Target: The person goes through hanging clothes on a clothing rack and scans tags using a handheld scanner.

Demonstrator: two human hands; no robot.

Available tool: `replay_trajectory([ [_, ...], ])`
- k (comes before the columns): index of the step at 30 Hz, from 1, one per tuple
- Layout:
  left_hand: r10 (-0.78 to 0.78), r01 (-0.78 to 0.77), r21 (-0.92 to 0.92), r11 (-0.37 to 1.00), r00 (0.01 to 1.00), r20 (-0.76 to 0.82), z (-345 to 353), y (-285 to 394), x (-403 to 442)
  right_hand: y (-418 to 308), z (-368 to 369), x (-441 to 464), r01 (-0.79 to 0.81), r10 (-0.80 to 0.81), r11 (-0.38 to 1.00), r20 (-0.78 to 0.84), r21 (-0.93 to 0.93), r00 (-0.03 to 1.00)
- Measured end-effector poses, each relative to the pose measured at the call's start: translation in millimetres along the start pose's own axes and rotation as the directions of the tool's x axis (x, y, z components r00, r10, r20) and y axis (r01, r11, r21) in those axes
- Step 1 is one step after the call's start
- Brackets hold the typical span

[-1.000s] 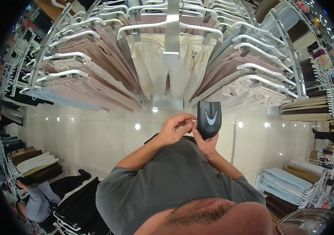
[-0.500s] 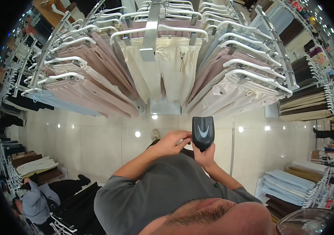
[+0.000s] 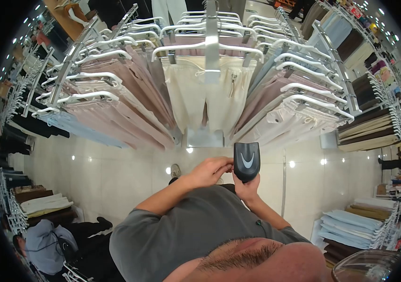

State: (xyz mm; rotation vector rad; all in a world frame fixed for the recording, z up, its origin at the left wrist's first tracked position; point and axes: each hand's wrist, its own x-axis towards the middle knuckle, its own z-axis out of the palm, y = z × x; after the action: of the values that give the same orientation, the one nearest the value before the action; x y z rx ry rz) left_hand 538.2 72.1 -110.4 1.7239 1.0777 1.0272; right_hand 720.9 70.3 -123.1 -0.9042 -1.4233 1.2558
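My right hand is wrapped round the lower end of a dark grey handheld scanner with a pale curved mark on its top. The scanner is held upright in front of my chest. At its left side is my left hand, fingers bent and drawn together, the tips up against or just beside the scanner. Whatever lies between those fingertips is hidden. Ahead of both hands hang cream drawstring trousers on a white hanger, apart from the hands.
Pink trousers hang on the left rail and white trousers on the right rail. A metal rack base stands on the tiled floor. Folded light blue garments are at lower right. Another person is at lower left.
The view has shifted, so the rack and trousers sit lower and mostly further right. The grip on the scanner looks the same. The person at lower left has bent or shifted slightly.
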Motion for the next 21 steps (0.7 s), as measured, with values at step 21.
replay_trajectory([
  [21,0.077,-0.053,0.078,0.996,0.935,-0.347,-185.0,-56.0,-94.7,9.5,185.1,-6.0,-0.091,0.096,0.995,0.118,-0.046,0.988],
])
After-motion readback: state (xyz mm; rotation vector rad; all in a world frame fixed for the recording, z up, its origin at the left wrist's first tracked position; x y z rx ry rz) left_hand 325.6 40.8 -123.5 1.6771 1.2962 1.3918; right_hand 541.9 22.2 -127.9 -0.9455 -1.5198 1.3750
